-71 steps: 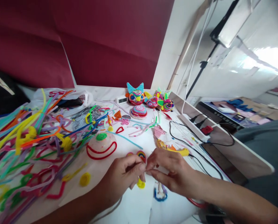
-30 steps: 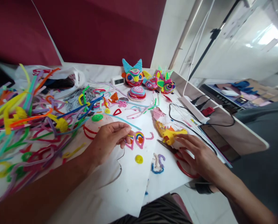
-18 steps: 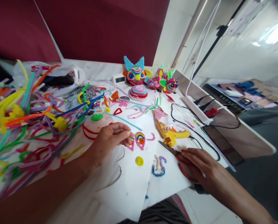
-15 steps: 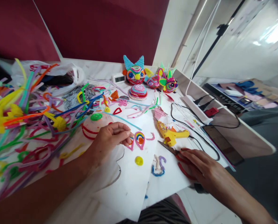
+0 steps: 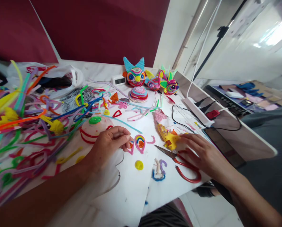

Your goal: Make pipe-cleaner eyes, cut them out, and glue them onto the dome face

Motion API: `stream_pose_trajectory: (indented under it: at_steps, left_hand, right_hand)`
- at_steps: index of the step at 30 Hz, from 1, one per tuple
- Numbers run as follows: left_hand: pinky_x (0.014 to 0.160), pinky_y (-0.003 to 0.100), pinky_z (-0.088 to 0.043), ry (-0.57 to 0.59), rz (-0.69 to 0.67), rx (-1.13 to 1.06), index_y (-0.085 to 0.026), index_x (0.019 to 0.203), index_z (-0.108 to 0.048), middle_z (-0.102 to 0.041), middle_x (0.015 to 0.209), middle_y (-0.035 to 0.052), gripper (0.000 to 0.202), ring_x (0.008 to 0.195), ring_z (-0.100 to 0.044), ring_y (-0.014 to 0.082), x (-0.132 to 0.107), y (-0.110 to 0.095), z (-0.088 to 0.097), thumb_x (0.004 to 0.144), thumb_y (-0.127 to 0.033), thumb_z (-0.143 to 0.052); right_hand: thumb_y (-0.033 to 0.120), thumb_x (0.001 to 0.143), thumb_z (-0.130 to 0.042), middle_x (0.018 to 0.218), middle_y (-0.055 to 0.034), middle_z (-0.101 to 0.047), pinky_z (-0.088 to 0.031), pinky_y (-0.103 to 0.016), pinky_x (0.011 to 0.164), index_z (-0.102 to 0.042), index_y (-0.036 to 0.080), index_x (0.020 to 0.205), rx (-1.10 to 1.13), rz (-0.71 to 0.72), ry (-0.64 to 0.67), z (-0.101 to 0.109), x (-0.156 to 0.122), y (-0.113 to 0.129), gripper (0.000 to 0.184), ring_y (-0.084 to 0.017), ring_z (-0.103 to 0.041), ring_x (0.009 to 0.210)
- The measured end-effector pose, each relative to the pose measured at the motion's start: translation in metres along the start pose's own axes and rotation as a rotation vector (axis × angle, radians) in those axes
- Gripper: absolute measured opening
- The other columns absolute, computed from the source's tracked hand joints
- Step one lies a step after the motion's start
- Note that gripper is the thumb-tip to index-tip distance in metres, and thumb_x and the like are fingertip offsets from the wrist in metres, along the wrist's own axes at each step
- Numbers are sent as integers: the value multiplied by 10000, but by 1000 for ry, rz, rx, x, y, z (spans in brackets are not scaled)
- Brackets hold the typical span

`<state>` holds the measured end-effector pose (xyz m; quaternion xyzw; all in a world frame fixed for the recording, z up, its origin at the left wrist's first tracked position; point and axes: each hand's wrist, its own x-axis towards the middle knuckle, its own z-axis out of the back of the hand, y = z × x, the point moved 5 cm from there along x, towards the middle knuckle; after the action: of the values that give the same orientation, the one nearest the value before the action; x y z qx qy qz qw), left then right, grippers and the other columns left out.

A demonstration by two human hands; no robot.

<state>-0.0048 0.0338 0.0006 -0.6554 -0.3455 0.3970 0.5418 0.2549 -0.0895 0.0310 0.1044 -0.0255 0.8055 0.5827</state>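
Observation:
My left hand (image 5: 109, 144) rests on the white paper with its fingers curled, the fingertips pinched on a small pink and orange pipe-cleaner teardrop (image 5: 131, 147). Just right of it lies a rainbow teardrop piece (image 5: 140, 142). My right hand (image 5: 201, 153) lies over the rear of the yellow glue gun (image 5: 167, 136), with its fingers closed around the handle. Red-handled scissors (image 5: 183, 165) lie under and in front of that hand. A yellow coil (image 5: 139, 164) and a blue and white curl (image 5: 159, 167) sit near the paper's front edge.
A heap of coloured pipe cleaners (image 5: 24, 123) covers the left of the table. A white dome with red stripes and a green coil (image 5: 93, 130) stands by my left hand. Finished pipe-cleaner heads (image 5: 136, 75), a small clock (image 5: 119, 80), a power strip (image 5: 197, 114) and black cables sit further back.
My right hand has moved from the scissors up onto the glue gun. My left hand stays by the teardrop pieces. Earlier, both hands pinched a piece together.

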Motion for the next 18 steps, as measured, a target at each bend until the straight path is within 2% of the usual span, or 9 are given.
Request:
stream_pose_trajectory:
  at_steps: [2,4,7,9,14,18]
  left_hand:
    - [514,191,-477,-2,-17,22,-161,788,-604,-647,576,-24,136,513,-571,98,0,1,1,729,-255,-682]
    - [519,198,-479,-2,-34,51,-168,790,-604,-636,568,-33,130,504,-568,99,0,1,2,740,-264,-677]
    - [521,204,-475,1,-51,101,-179,785,-602,-629,574,-38,127,497,-567,101,0,1,2,753,-281,-671]
    - [519,207,-469,-4,-54,127,-183,780,-602,-629,579,-36,131,497,-567,104,0,0,2,756,-294,-668]
    - [510,213,-461,-38,-47,160,-186,766,-601,-623,565,-35,141,484,-564,111,0,-2,3,735,-300,-676]
    - [507,205,-464,-60,-34,157,-182,772,-602,-623,569,-36,156,484,-564,105,0,0,4,722,-302,-687]
  right_hand:
    - [208,837,-614,1289,-156,-583,-453,-443,975,-547,109,1259,-76,51,42,-7,15,-9,438,-291,-530,1168]
    - [183,806,-621,1326,-155,-567,-441,-488,951,-525,113,1298,-151,62,108,-16,28,-16,506,-316,-536,1167]
    - [134,812,-562,1315,-158,-570,-457,-482,871,-504,130,1322,-199,64,193,-24,39,-19,512,-303,-588,1096]
    - [109,801,-532,1249,-163,-588,-472,-458,839,-535,125,1272,-181,70,218,-26,43,-17,472,-286,-606,1042]
    - [89,731,-532,1179,-168,-566,-508,-427,842,-560,115,1146,-74,49,130,-14,43,-16,417,-271,-596,986]
    - [166,780,-554,1178,-143,-551,-521,-402,846,-507,166,1147,95,45,45,8,36,-7,370,-263,-597,1001]
